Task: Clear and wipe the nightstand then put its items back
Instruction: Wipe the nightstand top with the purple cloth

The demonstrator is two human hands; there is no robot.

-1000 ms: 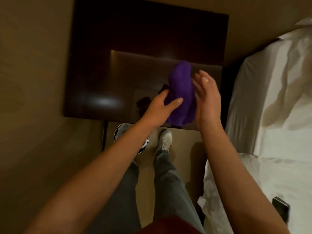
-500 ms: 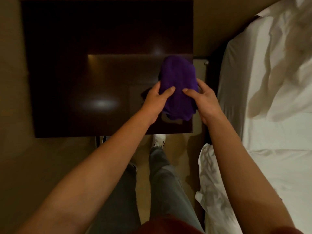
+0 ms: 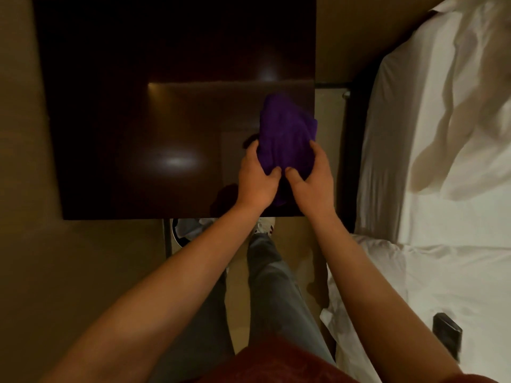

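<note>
Both thumbs have closed inward; left hand (image 3: 255, 179) and right hand (image 3: 313, 179) grip the purple cloth (image 3: 286, 142) between them.

Two hands are counted: left hand (image 3: 255, 179) and right hand (image 3: 313, 179). One purple cloth (image 3: 286, 140) is seen, over one dark surface (image 3: 138, 134). One bed (image 3: 448, 189), one dark flat object (image 3: 446, 333) on it, one shoe (image 3: 266, 226) and one bin (image 3: 184, 232) are shown.
</note>
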